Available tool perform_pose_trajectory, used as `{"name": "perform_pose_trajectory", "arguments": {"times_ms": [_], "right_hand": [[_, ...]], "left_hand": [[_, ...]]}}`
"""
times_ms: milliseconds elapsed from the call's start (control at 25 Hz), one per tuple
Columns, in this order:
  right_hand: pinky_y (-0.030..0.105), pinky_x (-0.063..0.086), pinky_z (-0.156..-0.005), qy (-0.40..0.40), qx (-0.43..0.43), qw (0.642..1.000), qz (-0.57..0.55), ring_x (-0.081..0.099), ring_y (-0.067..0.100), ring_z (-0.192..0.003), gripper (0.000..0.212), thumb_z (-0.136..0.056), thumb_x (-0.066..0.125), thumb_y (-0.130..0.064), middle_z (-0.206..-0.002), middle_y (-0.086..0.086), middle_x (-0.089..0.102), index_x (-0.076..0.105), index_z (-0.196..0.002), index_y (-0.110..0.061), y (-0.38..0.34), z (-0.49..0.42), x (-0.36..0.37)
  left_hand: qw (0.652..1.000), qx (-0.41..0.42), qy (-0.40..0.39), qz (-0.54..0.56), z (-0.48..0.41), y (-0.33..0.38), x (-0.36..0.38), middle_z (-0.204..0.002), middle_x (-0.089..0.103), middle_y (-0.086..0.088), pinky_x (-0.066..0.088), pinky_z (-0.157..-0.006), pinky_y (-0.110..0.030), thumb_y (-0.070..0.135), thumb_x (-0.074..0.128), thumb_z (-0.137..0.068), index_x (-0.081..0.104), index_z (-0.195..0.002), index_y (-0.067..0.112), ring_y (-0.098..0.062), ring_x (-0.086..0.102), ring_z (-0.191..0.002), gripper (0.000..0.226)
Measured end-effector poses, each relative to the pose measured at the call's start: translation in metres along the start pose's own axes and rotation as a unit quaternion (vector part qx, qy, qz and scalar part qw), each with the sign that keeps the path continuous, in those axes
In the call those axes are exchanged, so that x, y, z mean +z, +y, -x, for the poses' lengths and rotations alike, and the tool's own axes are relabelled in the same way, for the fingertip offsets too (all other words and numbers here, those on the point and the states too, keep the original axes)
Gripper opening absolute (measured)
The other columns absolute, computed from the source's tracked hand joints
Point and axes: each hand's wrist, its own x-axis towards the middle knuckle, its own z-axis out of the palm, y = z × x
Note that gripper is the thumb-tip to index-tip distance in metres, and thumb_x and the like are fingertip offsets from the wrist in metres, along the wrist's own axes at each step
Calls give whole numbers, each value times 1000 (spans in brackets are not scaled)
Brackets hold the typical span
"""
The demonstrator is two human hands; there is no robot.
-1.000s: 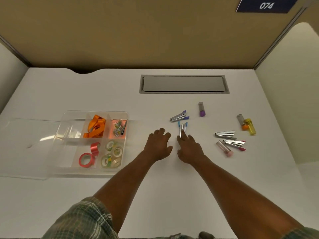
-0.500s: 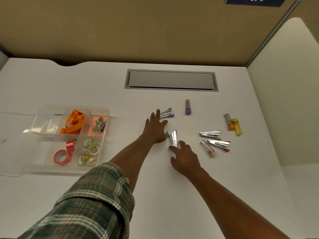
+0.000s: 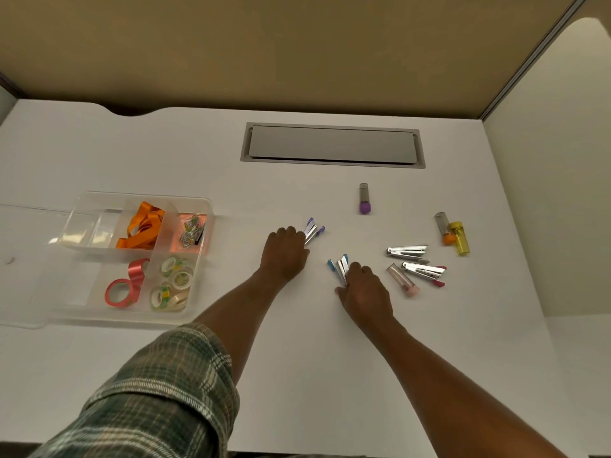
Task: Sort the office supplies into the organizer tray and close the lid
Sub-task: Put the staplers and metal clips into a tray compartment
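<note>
The organizer tray [image 3: 210, 206] lies at the left of the table [image 3: 314, 358], its lid [image 3: 26, 259] laid open beside it. Ribbons [image 3: 142, 226], tape rolls [image 3: 172, 282] and paper clips [image 3: 190, 229] are already sorted in. The purple stapler [image 3: 314, 230] is grasped by the left grip [image 3: 286, 252], and the blue stapler [image 3: 340, 267] by the right grip [image 3: 363, 289]. A silver stapler [image 3: 406, 251], a pink stapler [image 3: 425, 271] and four capped cases [image 3: 363, 200] are left unsorted, and the lid is not yet closed. The task is judged about half done.
</note>
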Motion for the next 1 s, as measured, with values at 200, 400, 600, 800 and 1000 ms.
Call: {"name": "perform_pose_trajectory", "arguments": {"times_ms": [200, 400, 600, 800, 1000], "right_hand": [[39, 49, -82, 1, 90, 992, -91, 64, 34, -103, 43, -88, 69, -30, -111, 11, 62, 46, -118, -10, -18, -16, 4], [30, 59, -63, -32, 229, 886, -402, 69, 17, -59, 30, -86, 73, -26, -82, 5, 72, 60, -107, -8, -49, -26, 4], [39, 63, -82, -43, 210, 796, -565, 72, 22, -76, 26, -92, 69, -19, -94, 11, 72, 58, -115, -13, -94, -33, -3], [34, 62, -75, -81, 110, 799, -585, 73, 32, -97, 22, -90, 60, -9, -106, 15, 73, 62, -111, -9, -165, -37, -14], [35, 62, -73, -133, 38, 796, -589, 76, 24, -87, 21, -95, 58, -20, -99, 5, 77, 64, -115, -19, -254, -34, -12]], "left_hand": [[994, -68, -2, 83, 7, -8, 2, -105, 56, -10, 40, -69, -37, 28, 54, -92, 51, -110, 8, -30, 56, -90, 27], [974, -118, -33, 191, 6, -16, -5, -107, 59, -15, 43, -75, -37, 15, 47, -92, 58, -102, 4, -33, 57, -96, 19], [799, -229, -86, 549, 25, -40, -29, -81, 67, -7, 50, -64, -33, 24, 64, -87, 64, -87, 6, -21, 61, -70, 17], [709, -207, -59, 672, 60, -103, -61, -83, 72, -12, 54, -60, -31, 17, 63, -91, 65, -95, 3, -19, 66, -69, 15], [645, -183, -12, 742, 101, -186, -86, -83, 70, -11, 54, -61, -29, 14, 63, -92, 66, -109, 9, -18, 64, -65, 17]]}}
